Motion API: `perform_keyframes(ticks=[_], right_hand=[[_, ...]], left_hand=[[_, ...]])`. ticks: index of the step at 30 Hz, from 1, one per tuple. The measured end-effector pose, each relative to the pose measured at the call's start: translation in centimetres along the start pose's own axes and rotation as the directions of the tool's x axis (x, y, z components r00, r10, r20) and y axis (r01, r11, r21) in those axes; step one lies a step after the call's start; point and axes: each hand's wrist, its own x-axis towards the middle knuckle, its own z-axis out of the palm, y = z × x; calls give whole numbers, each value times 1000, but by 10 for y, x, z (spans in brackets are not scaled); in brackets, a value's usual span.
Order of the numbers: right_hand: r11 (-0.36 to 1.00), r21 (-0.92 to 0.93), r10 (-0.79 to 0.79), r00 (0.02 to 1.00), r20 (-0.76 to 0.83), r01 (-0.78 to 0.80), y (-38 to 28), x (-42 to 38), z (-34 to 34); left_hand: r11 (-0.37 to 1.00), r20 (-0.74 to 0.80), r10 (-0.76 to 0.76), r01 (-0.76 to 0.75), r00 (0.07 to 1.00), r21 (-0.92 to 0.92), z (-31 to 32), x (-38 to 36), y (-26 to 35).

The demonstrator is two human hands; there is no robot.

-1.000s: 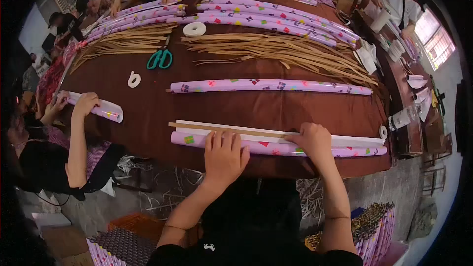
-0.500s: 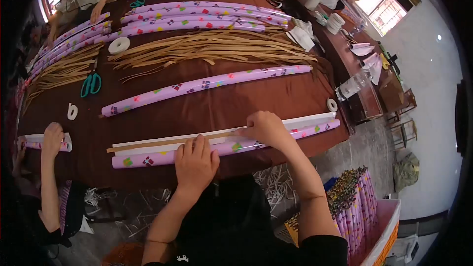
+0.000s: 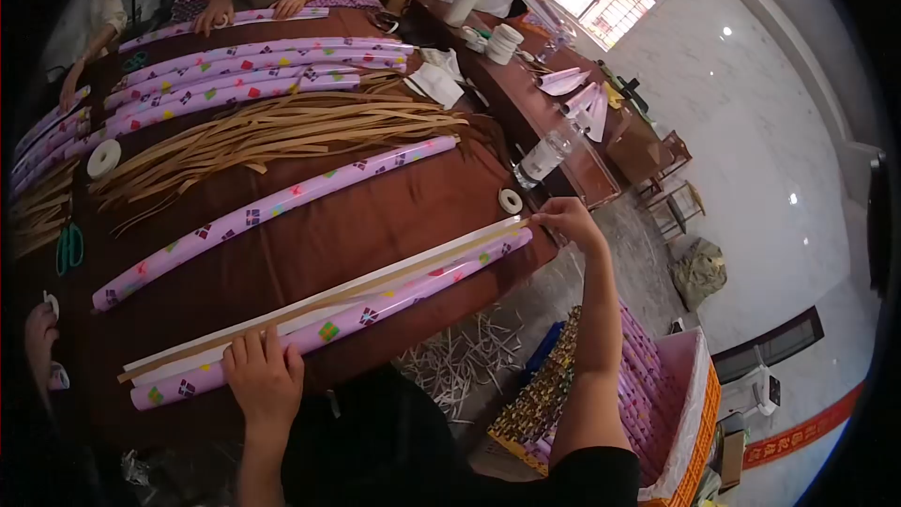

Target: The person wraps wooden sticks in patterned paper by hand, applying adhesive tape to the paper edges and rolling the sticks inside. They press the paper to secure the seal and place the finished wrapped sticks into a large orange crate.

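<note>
A pink patterned sheet, partly rolled [image 3: 375, 312], lies along the near table edge with its white inner side showing behind the roll. A tan strip [image 3: 202, 347] runs lengthwise on that white margin. My left hand [image 3: 264, 371] lies with spread fingers over the roll and strip near the left end. At the far right end, my right hand [image 3: 566, 222] pinches the end of the tan strip between thumb and fingers. A finished-looking pink roll [image 3: 282, 213] lies farther back, and a white tape ring [image 3: 510, 201] sits near my right hand.
Behind lie a heap of tan strips [image 3: 282, 131], more pink rolls [image 3: 235, 87], a tape roll [image 3: 104, 159] and green scissors [image 3: 69, 249]. Co-workers' hands are at the far and left edges. A bottle [image 3: 544, 158] stands right; an orange crate [image 3: 699, 432] holds rolls below.
My right hand has slid rightward along the strip to its far end. My left hand stays on the roll, now nearer its left end. The view has turned to the right.
</note>
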Motion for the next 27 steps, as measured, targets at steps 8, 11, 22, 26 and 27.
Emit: perform_keyframes(ticks=[8, 11, 22, 26, 27], right_hand=[[968, 169, -162, 978, -129, 183, 52, 21, 59], [954, 186, -212, 967, -143, 236, 60, 26, 66], [978, -91, -199, 966, -165, 186, 50, 35, 72], [931, -292, -297, 919, -258, 219, 54, 38, 76], [842, -477, -434, 840, -325, 250, 59, 41, 78]], left_hand=[[1000, -17, 3, -3, 1000, 19, 6, -12, -6], [998, 0, -18, 18, 1000, 60, 6, -13, -5], [998, 5, -16, 16, 1000, 65, 4, -12, -4], [995, -13, 7, -6, 1000, 100, 4, -12, -4], [996, -5, -2, 2, 1000, 88, 3, -12, -3]])
